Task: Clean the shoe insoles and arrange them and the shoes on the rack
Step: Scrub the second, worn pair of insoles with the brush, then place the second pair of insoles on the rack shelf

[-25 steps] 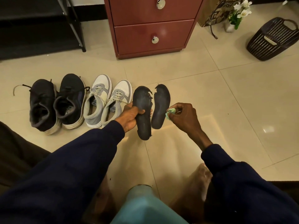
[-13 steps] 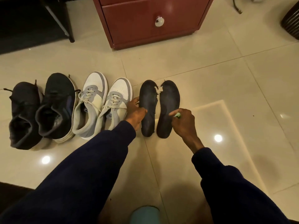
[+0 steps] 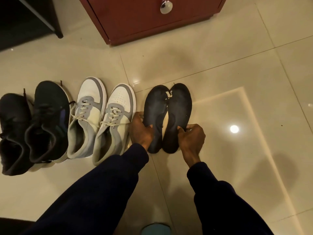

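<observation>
The left insole [image 3: 155,107] and right insole [image 3: 179,106], dark, thin and matte, lie side by side on the glossy tiled floor [image 3: 237,65], toes touching. Both toe edges look frayed. The left hand [image 3: 141,131] curls round the left insole's outer edge, thumb on top. The right hand [image 3: 191,136] pinches the right insole at mid-length. Open tile spreads to the right. Just left stand two grey-and-white sneakers [image 3: 116,119], then black shoes [image 3: 49,119]. A red-brown drawer chest [image 3: 152,19] and a black rack [image 3: 55,26] stand beyond.
</observation>
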